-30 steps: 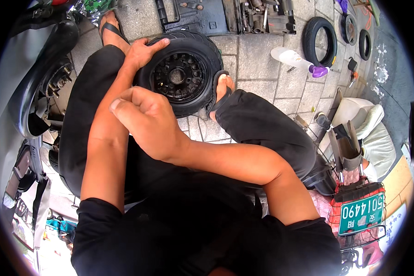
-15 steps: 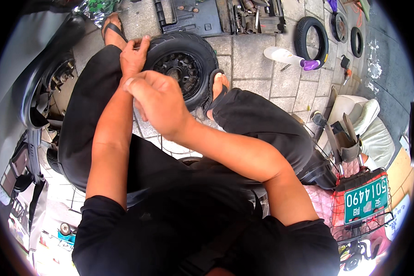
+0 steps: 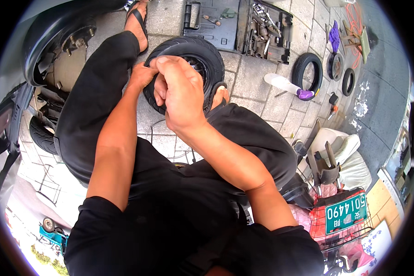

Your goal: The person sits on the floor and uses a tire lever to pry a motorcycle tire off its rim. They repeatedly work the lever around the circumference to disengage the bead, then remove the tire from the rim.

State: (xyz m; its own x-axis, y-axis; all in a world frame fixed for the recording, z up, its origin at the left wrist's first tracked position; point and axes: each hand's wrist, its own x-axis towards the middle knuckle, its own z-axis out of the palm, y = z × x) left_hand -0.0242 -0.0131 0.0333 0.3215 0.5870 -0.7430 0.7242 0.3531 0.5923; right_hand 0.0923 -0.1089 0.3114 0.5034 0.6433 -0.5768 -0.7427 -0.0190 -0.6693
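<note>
A black tyre on a spoked black rim (image 3: 207, 53) lies on the paving between my feet. My left hand (image 3: 141, 75) is at the tyre's left side, fingers bent, their tips and anything in them hidden behind my right hand. My right hand (image 3: 179, 92) is curled in a loose fist above the tyre, covering much of the rim. Whether it grips anything small, I cannot make out.
An open black toolbox (image 3: 267, 32) lies ahead. To the right are loose tyres (image 3: 307, 62), a white-and-purple bottle (image 3: 280, 82) and a scooter with a wire basket (image 3: 322, 225). A vehicle's dark fender and hub (image 3: 41, 41) stand at the left.
My right hand has moved forward and rightward over the wheel. My left hand has slid lower along the tyre's left side. The whole view has shifted.
</note>
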